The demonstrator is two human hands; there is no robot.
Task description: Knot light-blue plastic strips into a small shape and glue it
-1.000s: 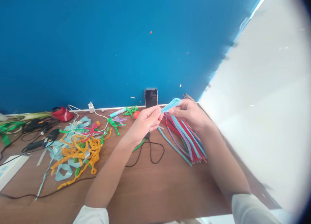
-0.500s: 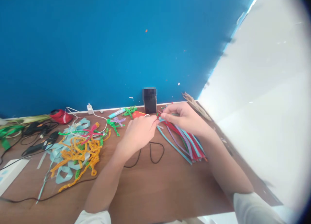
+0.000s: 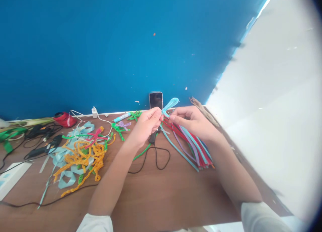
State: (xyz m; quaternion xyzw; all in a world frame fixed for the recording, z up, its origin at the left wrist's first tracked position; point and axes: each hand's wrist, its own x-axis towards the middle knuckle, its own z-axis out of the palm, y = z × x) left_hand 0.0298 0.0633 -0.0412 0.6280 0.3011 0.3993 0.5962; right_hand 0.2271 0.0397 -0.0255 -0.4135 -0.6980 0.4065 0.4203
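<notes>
Between my hands a light blue pipe cleaner (image 3: 172,104) is bent into a narrow upright loop. My left hand (image 3: 150,122) pinches it at the base of the loop, fingers curled. My right hand (image 3: 190,119) is closed with thumb and forefinger on a lower bend of the same pipe cleaner. Under and beside my right hand lies a bundle of pipe cleaners (image 3: 198,155) in red, purple and light blue, its upper part hidden by the hand. Beneath my left hand a green pipe cleaner (image 3: 142,154) shows on the table.
A phone (image 3: 156,99) leans against the blue wall (image 3: 105,51). To the left lie orange pipe cleaners (image 3: 87,158), pale blue ribbon (image 3: 67,180), a red roll (image 3: 64,120) and black cables (image 3: 56,142). Green twisted figures (image 3: 135,115) sit by a blue tube (image 3: 122,117). Dried husks (image 3: 204,110) lie at the right.
The light blue loop now stands up above my fingers, where before only a small piece showed. My left hand has turned and lifted slightly, uncovering a green pipe cleaner below.
</notes>
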